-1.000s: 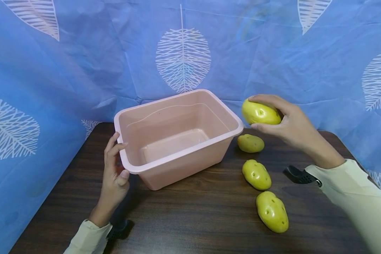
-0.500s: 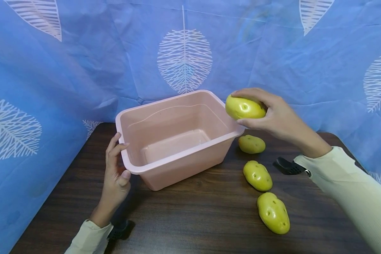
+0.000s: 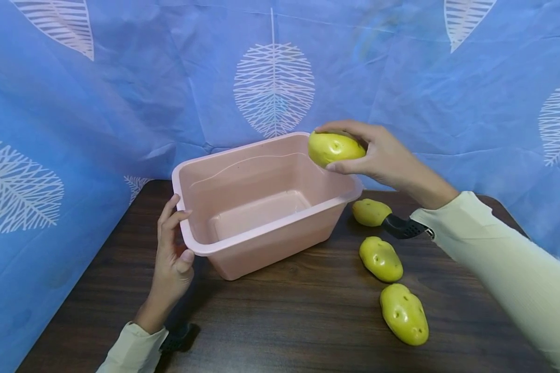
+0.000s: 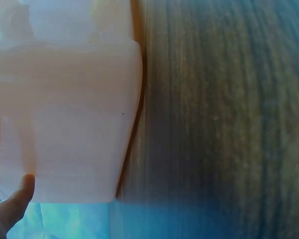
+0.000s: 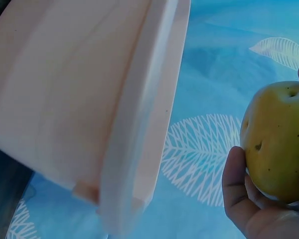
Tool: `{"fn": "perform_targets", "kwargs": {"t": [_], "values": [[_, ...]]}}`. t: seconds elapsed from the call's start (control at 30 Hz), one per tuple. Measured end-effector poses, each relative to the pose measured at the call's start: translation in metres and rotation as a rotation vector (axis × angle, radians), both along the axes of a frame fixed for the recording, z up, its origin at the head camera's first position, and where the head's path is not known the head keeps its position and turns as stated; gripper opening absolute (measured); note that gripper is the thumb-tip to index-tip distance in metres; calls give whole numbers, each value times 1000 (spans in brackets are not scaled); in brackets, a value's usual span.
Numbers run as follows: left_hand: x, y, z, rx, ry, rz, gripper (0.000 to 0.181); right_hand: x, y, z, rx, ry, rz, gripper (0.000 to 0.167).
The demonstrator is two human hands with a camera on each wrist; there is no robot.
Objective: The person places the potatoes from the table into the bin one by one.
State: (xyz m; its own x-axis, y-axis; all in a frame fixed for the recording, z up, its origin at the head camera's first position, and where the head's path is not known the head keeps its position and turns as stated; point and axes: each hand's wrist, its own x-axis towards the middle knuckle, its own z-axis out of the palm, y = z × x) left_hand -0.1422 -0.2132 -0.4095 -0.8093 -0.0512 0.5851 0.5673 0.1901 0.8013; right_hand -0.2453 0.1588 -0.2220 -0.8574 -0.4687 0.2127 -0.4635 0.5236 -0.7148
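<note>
A pink rectangular bin (image 3: 270, 233) stands on the dark table, its inside bare in the head view. My left hand (image 3: 170, 259) grips the bin's left rim, fingers over the edge and thumb outside. My right hand (image 3: 387, 158) holds a yellow potato (image 3: 335, 148) between thumb and fingers, over the bin's back right corner. In the right wrist view the same potato (image 5: 279, 142) is in the hand (image 5: 269, 219), beside the bin (image 5: 79, 89). The left wrist view has the bin's wall (image 4: 74, 129) with fingertips (image 4: 22, 196) at its lower edge.
Right of the bin, three more yellow potatoes lie in a rough column: a back one (image 3: 371, 212) partly behind the black wrist strap (image 3: 403, 227), a middle one (image 3: 381, 259) and a front one (image 3: 404, 314). A blue leaf-patterned cloth (image 3: 168, 77) hangs behind the table (image 3: 280, 326).
My right hand has moved left with its potato, from right of the bin to above its back right corner. My left hand keeps its grip on the rim.
</note>
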Motion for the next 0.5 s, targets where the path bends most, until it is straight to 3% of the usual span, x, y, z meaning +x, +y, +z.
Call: {"fn": "perform_targets", "kwargs": {"t": [0.3, 0.5], "values": [[1, -1, 0, -7, -9, 22, 72, -16, -22, 5, -15, -24, 69, 59], [0, 0, -1, 10, -7, -2, 72, -28, -37, 7, -38, -43, 106, 59]]}}
